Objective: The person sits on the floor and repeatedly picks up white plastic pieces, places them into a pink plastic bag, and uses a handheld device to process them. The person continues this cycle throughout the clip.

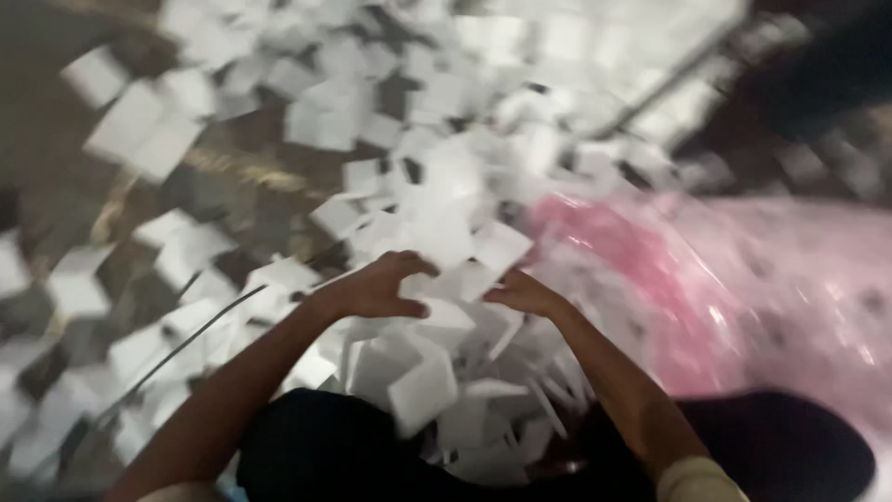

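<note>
Centre of frame: left hand [376, 286] curled over, right hand [522, 293] laid flat upon, white square sheets [437, 279] heaped mid-floor beside pink plastic bag [706, 279] at right; fingers' closure blurred, indeterminable; best gathered squarely, edges aligned, without creasing.

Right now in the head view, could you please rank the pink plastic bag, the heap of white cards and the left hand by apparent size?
1. heap of white cards
2. pink plastic bag
3. left hand
Blur leaves the edges of bag and heap unsure.
</note>
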